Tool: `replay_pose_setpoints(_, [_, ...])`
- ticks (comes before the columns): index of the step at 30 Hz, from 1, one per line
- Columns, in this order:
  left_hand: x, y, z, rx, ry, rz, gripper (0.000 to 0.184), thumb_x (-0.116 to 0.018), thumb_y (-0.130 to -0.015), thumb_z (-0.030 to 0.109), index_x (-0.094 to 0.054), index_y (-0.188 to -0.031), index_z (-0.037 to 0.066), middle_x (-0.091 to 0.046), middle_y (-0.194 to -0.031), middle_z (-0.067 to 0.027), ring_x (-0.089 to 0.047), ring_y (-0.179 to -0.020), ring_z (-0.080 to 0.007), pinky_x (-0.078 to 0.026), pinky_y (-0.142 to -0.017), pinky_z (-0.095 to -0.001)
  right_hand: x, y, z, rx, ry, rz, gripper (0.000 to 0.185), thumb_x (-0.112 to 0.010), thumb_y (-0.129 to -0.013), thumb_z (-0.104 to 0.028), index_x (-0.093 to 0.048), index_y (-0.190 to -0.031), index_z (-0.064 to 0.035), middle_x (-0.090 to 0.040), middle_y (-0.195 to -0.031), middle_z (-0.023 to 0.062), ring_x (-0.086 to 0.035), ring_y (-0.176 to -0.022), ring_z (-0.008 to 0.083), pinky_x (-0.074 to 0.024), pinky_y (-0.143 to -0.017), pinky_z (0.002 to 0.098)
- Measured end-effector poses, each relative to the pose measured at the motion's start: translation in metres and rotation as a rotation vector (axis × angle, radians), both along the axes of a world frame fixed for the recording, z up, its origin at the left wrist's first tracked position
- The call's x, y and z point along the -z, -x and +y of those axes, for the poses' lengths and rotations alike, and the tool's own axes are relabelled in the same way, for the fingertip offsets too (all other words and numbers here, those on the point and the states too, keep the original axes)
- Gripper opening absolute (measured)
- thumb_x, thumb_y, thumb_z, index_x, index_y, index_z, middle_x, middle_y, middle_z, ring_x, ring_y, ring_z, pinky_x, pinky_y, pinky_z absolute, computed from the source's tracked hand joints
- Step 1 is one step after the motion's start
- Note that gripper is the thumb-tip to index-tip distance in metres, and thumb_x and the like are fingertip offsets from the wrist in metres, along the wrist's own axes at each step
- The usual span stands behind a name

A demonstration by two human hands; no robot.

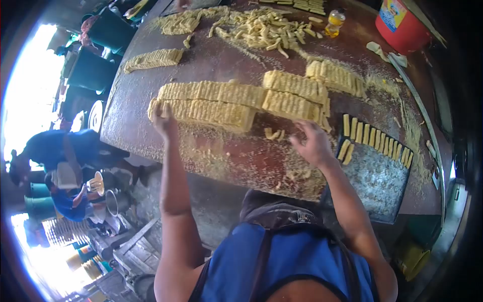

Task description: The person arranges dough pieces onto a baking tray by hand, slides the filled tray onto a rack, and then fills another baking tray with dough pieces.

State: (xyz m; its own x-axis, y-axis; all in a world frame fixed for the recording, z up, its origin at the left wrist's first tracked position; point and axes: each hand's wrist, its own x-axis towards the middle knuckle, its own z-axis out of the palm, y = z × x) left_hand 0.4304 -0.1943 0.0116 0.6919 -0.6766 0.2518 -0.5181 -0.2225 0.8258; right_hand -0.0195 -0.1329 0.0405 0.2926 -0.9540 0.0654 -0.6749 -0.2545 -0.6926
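Rows of pale yellow dough sticks stand side by side on the brown table, stacked in two layers. At the left end of the front row, my left hand touches the sticks with its fingers stretched up along them. My right hand is held apart from the sticks, fingers spread and with nothing in them, just below the right-hand rows. Small dough scraps lie to its left. On its other side is a dark metal tray, with a line of sticks along its far edge.
A heap of loose dough pieces lies at the back, near a bottle of yellow liquid and a red bucket. Crumbs cover much of the table. On the left, a person in blue is near several bins.
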Motion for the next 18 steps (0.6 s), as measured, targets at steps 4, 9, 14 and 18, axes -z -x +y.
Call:
replay_pose_setpoints(4, [0.068,-0.189,-0.047,-0.043,-0.171,-0.041,0.057,-0.067,-0.092,0.042,-0.058,-0.128,-0.001,-0.063,-0.119,-0.0179,-0.059,-0.113,-0.027,-0.045,-0.098,-0.0392,0.008,-0.12,-0.038,-0.287,0.087,0.041,0.059,-0.073,-0.085,-0.024,-0.05,-0.136,-0.004,-0.052,-0.138,0.0198,-0.048,-0.132,0.0351,-0.0394,-0.111,0.0514])
replay_pose_setpoints(9, [0.048,-0.18,-0.059,0.106,-0.276,0.153,0.046,-0.068,-0.091,0.041,-0.067,-0.109,-0.001,-0.065,-0.086,-0.0053,-0.059,-0.074,-0.0136,-0.049,-0.067,-0.029,0.025,-0.205,-0.067,-0.282,0.177,0.379,0.064,-0.07,-0.087,-0.024,-0.044,-0.142,-0.0042,-0.047,-0.143,0.0173,-0.043,-0.134,0.0345,-0.0356,-0.114,0.0481])
replay_pose_setpoints(14, [0.089,-0.195,-0.077,0.132,-0.165,-0.098,0.044,-0.067,-0.091,0.041,-0.069,-0.106,0.0,-0.069,-0.089,-0.007,-0.063,-0.079,-0.0161,-0.05,-0.073,-0.0313,0.009,-0.211,-0.077,-0.355,-0.102,0.49,0.06,-0.06,-0.092,-0.02,-0.039,-0.146,-0.0037,-0.037,-0.151,0.0197,-0.034,-0.14,0.0343,-0.0268,-0.117,0.0516])
replay_pose_setpoints(18, [0.083,-0.183,-0.071,0.15,-0.241,0.034,0.047,-0.067,-0.09,0.043,-0.069,-0.111,0.001,-0.07,-0.102,-0.0105,-0.065,-0.092,-0.0213,-0.05,-0.082,-0.0353,0.016,-0.219,-0.069,-0.31,-0.013,0.603,0.06,-0.058,-0.092,-0.017,-0.037,-0.148,-0.0058,-0.038,-0.149,0.0183,-0.032,-0.141,0.0327,-0.029,-0.116,0.0527])
